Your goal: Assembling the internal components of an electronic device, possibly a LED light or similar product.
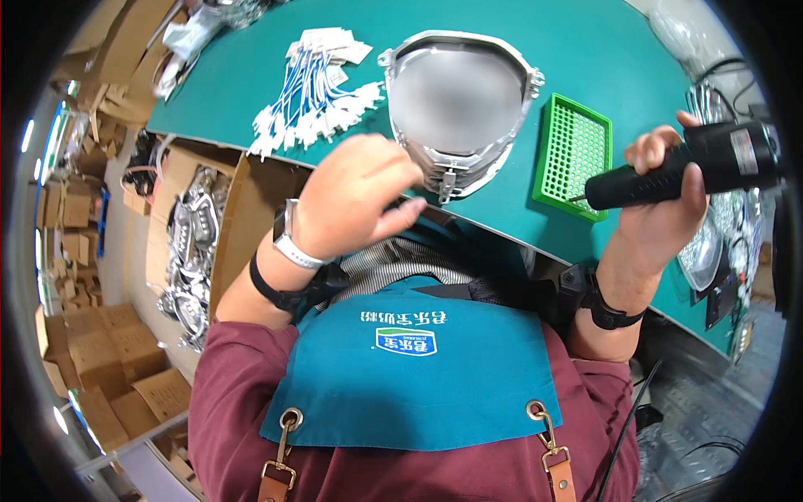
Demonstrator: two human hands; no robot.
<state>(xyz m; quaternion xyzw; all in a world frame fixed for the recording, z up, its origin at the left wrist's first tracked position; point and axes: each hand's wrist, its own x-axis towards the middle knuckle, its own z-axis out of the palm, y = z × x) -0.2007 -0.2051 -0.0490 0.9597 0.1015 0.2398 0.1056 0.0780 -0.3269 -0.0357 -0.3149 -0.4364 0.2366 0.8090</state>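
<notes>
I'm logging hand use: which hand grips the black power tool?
The right hand, wrapped around the black power tool; the left hand, near the metal housing, does not touch it.

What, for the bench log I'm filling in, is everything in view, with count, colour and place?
Table: 1, green, beneath the work
Metal housing: 1, silver-grey, on the table; its face is blurred
Wired connectors: many, white with blue wires, left of the housing
Perforated tray: 1, green, right of the housing
Power driver: 1, black, its bit over the tray
Open carton: 1, brown, beside the table, left
Shiny parts: many, silver, in the carton
Cardboard boxes: many, brown, far left
Clear plastic bags: several, transparent, table's right edge
Apron: 1, teal, on the person
Sleeves: 2, maroon
Wrist straps: 2, black, one per arm
Left hand: 1, bare, by the housing's near-left edge
Right hand: 1, bare, gripping the power driver
</notes>
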